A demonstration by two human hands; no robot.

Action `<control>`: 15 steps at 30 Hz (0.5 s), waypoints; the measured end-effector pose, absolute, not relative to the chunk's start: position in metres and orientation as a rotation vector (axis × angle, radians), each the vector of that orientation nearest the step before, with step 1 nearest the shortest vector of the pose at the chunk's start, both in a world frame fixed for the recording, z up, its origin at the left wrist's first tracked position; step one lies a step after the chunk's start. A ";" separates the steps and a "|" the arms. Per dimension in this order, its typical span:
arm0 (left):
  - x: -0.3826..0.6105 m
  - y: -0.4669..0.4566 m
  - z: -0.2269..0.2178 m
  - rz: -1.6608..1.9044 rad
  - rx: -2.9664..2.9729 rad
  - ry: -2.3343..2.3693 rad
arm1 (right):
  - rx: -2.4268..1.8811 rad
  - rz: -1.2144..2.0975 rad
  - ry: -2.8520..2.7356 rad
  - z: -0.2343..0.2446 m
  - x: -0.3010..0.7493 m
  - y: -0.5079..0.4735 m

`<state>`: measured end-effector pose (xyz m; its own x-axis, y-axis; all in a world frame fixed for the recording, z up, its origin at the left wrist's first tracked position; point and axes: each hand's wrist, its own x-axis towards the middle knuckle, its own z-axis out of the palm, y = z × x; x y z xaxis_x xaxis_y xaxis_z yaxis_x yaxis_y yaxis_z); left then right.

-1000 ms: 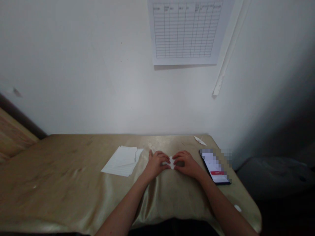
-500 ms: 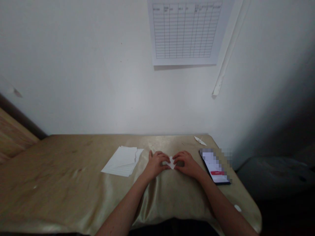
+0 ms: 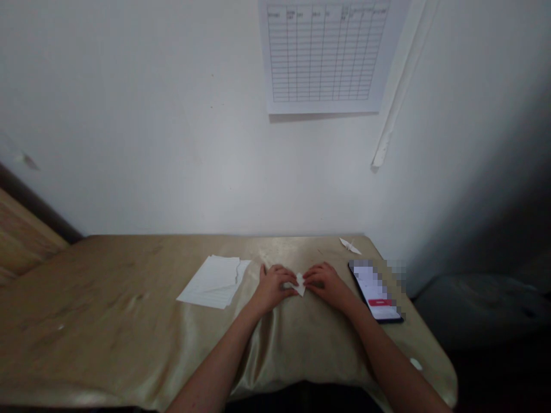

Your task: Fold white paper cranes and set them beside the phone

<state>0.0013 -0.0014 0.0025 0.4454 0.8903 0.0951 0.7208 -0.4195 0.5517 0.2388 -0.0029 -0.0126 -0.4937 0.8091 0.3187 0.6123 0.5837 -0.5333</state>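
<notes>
Between my hands a small piece of folded white paper (image 3: 300, 285) lies at the table, its pointed end toward me. My left hand (image 3: 275, 287) pinches its left side between thumb and fingers. From the other side, the fingertips of my right hand (image 3: 323, 282) press together on its right edge. The fingers hide part of the paper's sides, and the single folds are too small to make out.
A stack of white paper sheets (image 3: 213, 282) lies left of my hands, the top one torn-edged. To the right are a phone (image 3: 374, 292) and a folded paper crane (image 3: 350, 246). A small white scrap (image 3: 415, 364) sits near the right edge of the cloth-covered table (image 3: 107, 321).
My right thumb has drawn up closer to its fingers, baring more of the folded paper's lower right side. My left hand stays almost in place.
</notes>
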 end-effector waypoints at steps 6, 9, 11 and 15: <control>0.002 -0.003 0.005 0.514 2.255 1.376 | -1.107 0.403 -2.299 -0.009 0.234 -0.006; 0.002 -0.004 0.006 0.521 2.244 1.378 | -1.099 0.374 -2.304 -0.006 0.232 -0.005; 0.003 -0.005 0.007 0.536 2.244 1.377 | -1.118 0.369 -2.294 -0.005 0.230 -0.005; 0.003 -0.005 0.005 0.546 2.271 1.367 | -1.141 0.383 -2.264 -0.006 0.230 -0.005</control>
